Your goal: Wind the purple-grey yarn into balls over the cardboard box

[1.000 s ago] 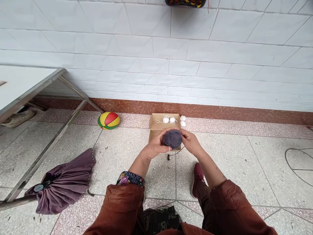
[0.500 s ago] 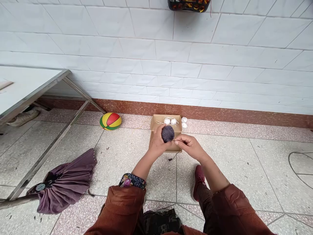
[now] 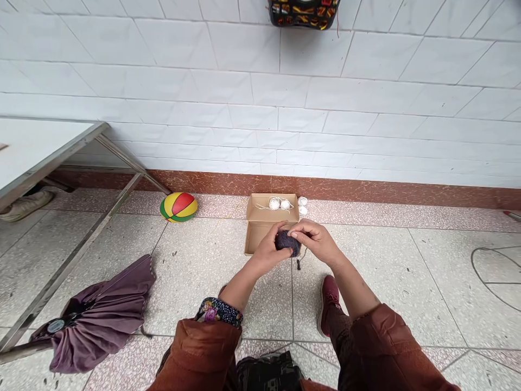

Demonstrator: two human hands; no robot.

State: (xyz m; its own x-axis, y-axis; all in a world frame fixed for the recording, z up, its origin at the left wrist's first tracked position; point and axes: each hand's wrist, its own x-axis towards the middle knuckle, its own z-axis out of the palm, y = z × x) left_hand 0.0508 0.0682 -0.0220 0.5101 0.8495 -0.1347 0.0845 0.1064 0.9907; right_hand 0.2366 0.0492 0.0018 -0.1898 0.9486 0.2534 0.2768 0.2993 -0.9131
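Note:
A ball of dark grey-purple yarn [image 3: 288,244] rests in my left hand [image 3: 265,254], whose fingers and thumb wrap round its left side. My right hand [image 3: 317,241] has thumb and forefinger pinched at the ball's upper right, on a strand of the yarn; the strand itself is hard to see there. A dark loose yarn end [image 3: 298,264] hangs below the ball. Under my hands an open cardboard box [image 3: 253,234] lies on the floor. Two small white yarn balls [image 3: 274,203] with loose strands sit in its far half.
More white balls [image 3: 302,201] lie beside the box. A colourful ball [image 3: 179,207] sits by the wall, left of it. Farther left are a purple folded umbrella [image 3: 101,315] and a metal-framed table [image 3: 49,149]. A black basket [image 3: 303,15] is high ahead; a wire frame [image 3: 488,250] lies right.
The yarn ball has come down and slightly right in my left hand. My right hand has moved from beside the ball onto its upper right. The view has shifted slightly.

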